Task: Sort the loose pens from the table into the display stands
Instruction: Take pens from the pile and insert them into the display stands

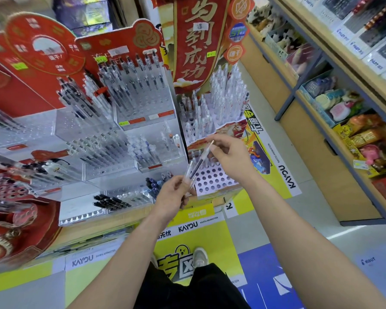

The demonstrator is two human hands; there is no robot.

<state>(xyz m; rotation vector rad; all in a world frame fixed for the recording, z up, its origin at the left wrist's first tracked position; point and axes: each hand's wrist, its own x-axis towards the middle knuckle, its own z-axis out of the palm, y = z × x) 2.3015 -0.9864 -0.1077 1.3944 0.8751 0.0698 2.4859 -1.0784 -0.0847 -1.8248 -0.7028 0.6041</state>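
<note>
My left hand (173, 196) grips a small bunch of clear pens (189, 175) by their lower ends. My right hand (226, 153) pinches one clear pen with dark ink (204, 156) near its upper end, drawing it out of the bunch at a slant. Both hands hover just above a white perforated stand (212, 179) with many vacant holes. Behind it, a taller white stand (218, 101) is packed with upright clear pens. Left of the hands, clear acrylic tiered stands (129, 134) hold rows of pens.
Loose dark pens (110, 201) lie on the table's front tray. Red promotional boards (194, 39) rise behind the stands. A wooden shelf unit (334, 112) with toys and packets runs along the right. My shoe (200, 256) stands on a yellow floor sticker.
</note>
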